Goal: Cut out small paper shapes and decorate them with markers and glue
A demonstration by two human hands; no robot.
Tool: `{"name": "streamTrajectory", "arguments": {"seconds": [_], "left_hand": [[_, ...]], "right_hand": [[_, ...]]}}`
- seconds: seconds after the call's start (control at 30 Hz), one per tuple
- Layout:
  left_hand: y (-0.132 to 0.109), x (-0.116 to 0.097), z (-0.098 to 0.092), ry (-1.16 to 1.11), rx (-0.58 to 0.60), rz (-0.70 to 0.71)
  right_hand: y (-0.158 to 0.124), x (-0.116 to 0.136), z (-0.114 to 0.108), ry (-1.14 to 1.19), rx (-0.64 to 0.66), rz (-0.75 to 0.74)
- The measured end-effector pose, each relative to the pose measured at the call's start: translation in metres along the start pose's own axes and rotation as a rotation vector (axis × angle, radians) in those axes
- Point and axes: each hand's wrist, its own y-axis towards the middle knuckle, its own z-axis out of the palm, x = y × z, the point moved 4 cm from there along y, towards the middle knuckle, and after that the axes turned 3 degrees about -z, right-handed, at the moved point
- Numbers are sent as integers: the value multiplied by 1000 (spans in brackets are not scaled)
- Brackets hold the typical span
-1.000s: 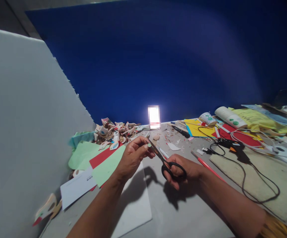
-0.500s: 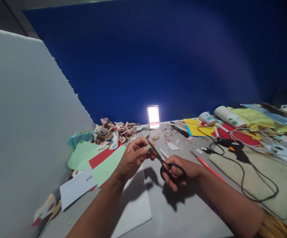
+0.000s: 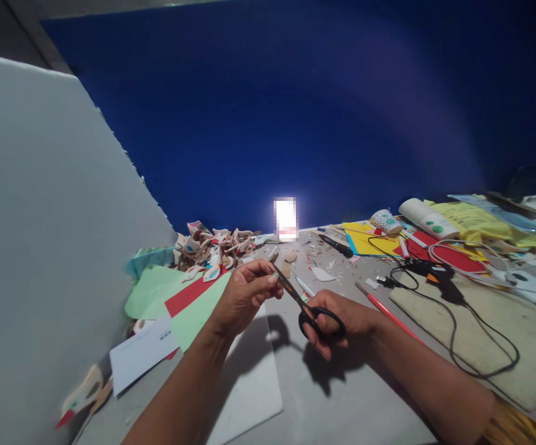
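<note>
My right hand (image 3: pixel 342 318) grips black-handled scissors (image 3: pixel 311 309), fingers through the loops, blades pointing up-left. My left hand (image 3: pixel 244 293) is pinched at the blade tips on a tiny light scrap that I cannot make out clearly. Both hands hover above the grey table (image 3: pixel 342 395), over a white sheet (image 3: pixel 249 389).
A big grey board (image 3: pixel 40 247) leans at the left. Green and red paper (image 3: pixel 188 303), a pile of cut-outs (image 3: pixel 212 247), a red pencil (image 3: pixel 388 312), a black glue gun (image 3: pixel 439 275) with cable, yellow paper (image 3: pixel 365 241) and a beige mat (image 3: pixel 494 334) surround the hands.
The hands have barely shifted; the scissors and my left fingers sit slightly lower-left, still joined at the blade tips.
</note>
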Motion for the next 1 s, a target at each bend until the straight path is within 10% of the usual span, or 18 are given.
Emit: {"name": "streamTrajectory", "arguments": {"seconds": [0.7, 1.0], "left_hand": [[-2, -7, -5, 103, -15, -63], [0, 14, 12, 174, 11, -155]], "right_hand": [[-2, -1, 0, 4, -97, 91], [2, 24, -13, -124, -674, -292]]}}
